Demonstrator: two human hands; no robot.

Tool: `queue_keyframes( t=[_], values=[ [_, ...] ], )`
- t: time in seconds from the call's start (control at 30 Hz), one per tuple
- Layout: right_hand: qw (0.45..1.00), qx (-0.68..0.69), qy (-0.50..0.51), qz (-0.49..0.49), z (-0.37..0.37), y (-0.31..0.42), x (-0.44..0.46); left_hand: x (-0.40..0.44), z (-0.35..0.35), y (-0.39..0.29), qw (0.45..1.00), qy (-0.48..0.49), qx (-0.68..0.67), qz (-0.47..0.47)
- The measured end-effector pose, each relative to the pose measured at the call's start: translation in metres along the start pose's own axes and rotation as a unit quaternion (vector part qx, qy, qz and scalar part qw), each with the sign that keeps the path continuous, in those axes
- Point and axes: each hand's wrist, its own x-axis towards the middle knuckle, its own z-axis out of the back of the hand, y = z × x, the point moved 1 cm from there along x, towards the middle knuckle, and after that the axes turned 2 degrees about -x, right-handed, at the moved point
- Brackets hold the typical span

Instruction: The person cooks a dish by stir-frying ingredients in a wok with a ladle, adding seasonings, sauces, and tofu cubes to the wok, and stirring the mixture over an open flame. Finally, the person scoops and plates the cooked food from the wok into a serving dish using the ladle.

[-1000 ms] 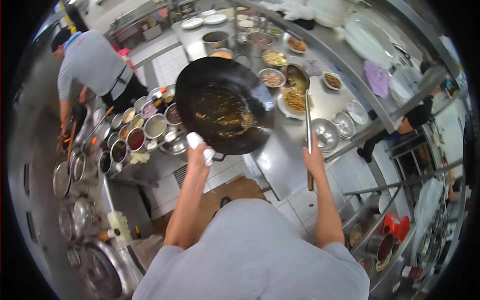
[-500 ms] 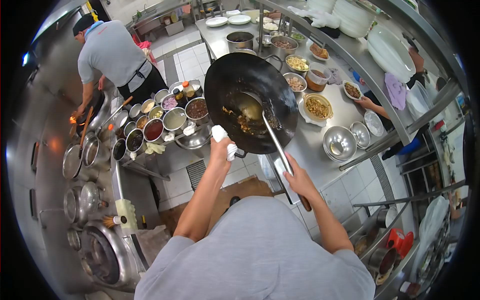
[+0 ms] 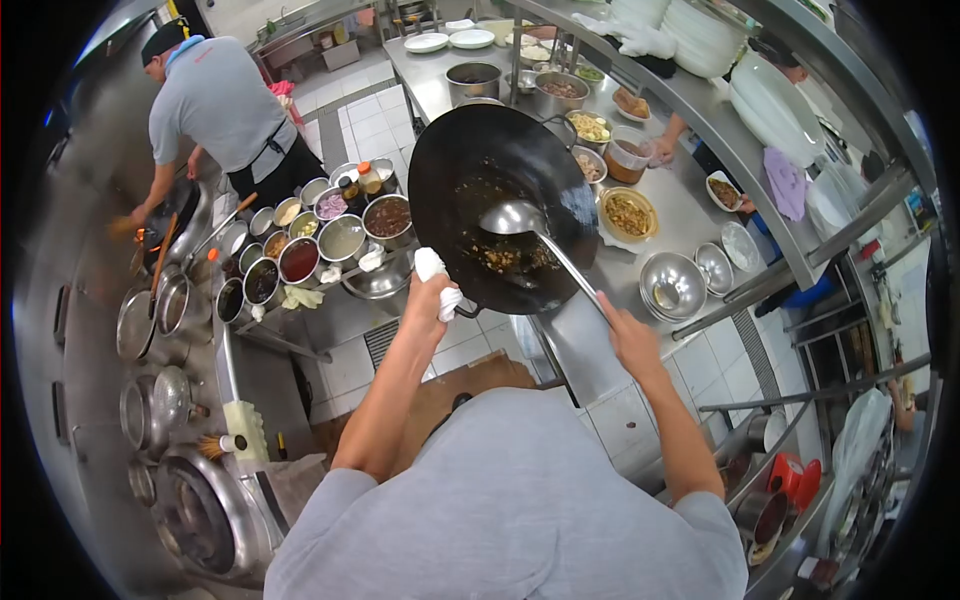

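Note:
A large black wok is tilted in front of me at the edge of the steel counter. My left hand is closed around a white cloth at the wok's near left side; the grip on the handle beneath is mostly hidden. My right hand wraps round the long handle of a ladle, whose bowl hangs inside the wok. Brown food bits and some liquid lie in the lower part of the wok. Just beyond its right rim stands a clay pot of food.
On the left are several metal seasoning pots, and a co-worker at a stove. Steel bowls sit on the right counter, below a steel shelf. Another person's hand touches a plastic tub of brown sauce.
My right hand has moved right and up, and the ladle bowl has turned over, its rounded back showing. The person on the right now reaches to the plastic tub.

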Motion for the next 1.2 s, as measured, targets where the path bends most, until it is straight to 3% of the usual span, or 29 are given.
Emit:
queue_keyframes(
  t=[0.13,0.23,0.3,0.43,0.5,0.67,0.73,0.77,0.8,0.87,0.93,1.0,1.03,1.1,1.13,1.2],
  values=[
    [1.0,0.007,0.016,-0.005,0.0,-0.012,-0.02,0.011,0.0,0.001,1.0,0.025,0.0,-0.012],
    [0.994,-0.029,0.1,-0.03,0.013,-0.028,-0.048,0.017,0.003,0.01,0.999,0.033,0.004,-0.018],
    [0.989,0.129,0.028,-0.062,0.008,-0.022,-0.042,0.02,0.001,0.012,0.999,0.036,0.017,-0.018],
    [0.982,0.151,-0.028,-0.11,-0.001,-0.002,-0.005,0.023,-0.01,0.015,0.999,0.038,0.004,-0.035],
    [0.878,0.324,0.134,-0.326,0.028,0.026,0.012,0.019,-0.023,0.012,0.997,0.015,-0.023,-0.072],
    [0.801,0.468,0.171,-0.33,0.026,0.069,0.011,0.024,-0.042,0.022,0.995,-0.034,-0.027,-0.087],
    [0.563,0.741,0.199,-0.307,0.044,0.099,0.013,0.022,-0.044,0.023,0.995,-0.033,-0.021,-0.091],
    [0.466,0.801,0.207,-0.315,0.06,0.113,0.016,0.021,-0.047,0.027,0.995,-0.047,-0.029,-0.088],
    [0.463,0.803,0.218,-0.307,0.048,0.113,0.015,0.023,-0.045,0.029,0.994,-0.06,-0.038,-0.085],
    [0.093,0.938,0.221,-0.251,0.031,0.108,0.01,0.024,-0.035,0.027,0.993,-0.061,-0.041,-0.089],
    [0.111,0.938,0.22,-0.242,0.031,0.103,0.005,0.023,-0.03,0.029,0.995,-0.05,-0.042,-0.081],
    [0.241,0.911,0.205,-0.265,0.04,0.092,0.002,0.017,-0.022,0.019,0.996,-0.047,-0.036,-0.064],
    [0.24,0.911,0.204,-0.267,0.044,0.086,0.004,0.025,-0.011,0.024,0.997,-0.018,-0.037,-0.062],
    [0.558,0.75,0.191,-0.298,0.051,0.074,0.013,0.017,-0.01,0.02,0.997,-0.021,-0.035,-0.066],
    [0.56,0.749,0.193,-0.297,0.047,0.071,0.016,0.013,-0.009,0.017,0.997,-0.024,-0.034,-0.072],
    [0.772,0.517,0.17,-0.329,0.038,0.065,0.021,0.01,-0.011,0.013,0.996,-0.037,-0.028,-0.08]
  ],
)
